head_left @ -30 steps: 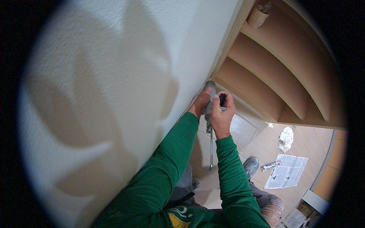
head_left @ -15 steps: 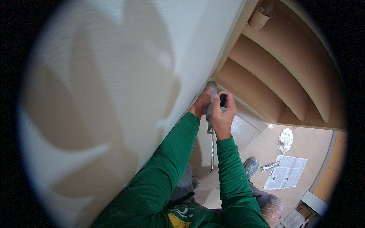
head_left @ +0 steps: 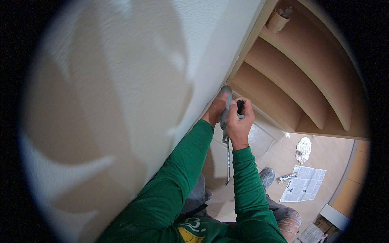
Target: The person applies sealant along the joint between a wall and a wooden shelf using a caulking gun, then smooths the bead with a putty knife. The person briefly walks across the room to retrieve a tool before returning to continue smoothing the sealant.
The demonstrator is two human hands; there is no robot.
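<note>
A grey caulking gun (head_left: 226,94) points at the joint where the white wall (head_left: 154,52) meets the wooden shelf unit (head_left: 279,75). My left hand (head_left: 216,110) wraps round its barrel from the wall side. On the other side, my right hand (head_left: 240,123) is closed about the gun's handle, with a black part (head_left: 240,106) showing by the fingers. The toothed metal rod (head_left: 228,162) runs back between my forearms and ends in a bent hook. Its nozzle tip is too hidden by the barrel to make out.
On an upper shelf stands a tan cup (head_left: 278,21) holding some tool. The tiled floor carries a crumpled white cloth (head_left: 303,150), a newspaper sheet (head_left: 304,184) and a sealant cartridge (head_left: 287,177) at its edge. Boxes (head_left: 324,224) lie at the lower right.
My right hand and the rear of the caulking gun have shifted slightly to the right. The rod's hooked end has moved a little right and down. Both hands keep their hold.
</note>
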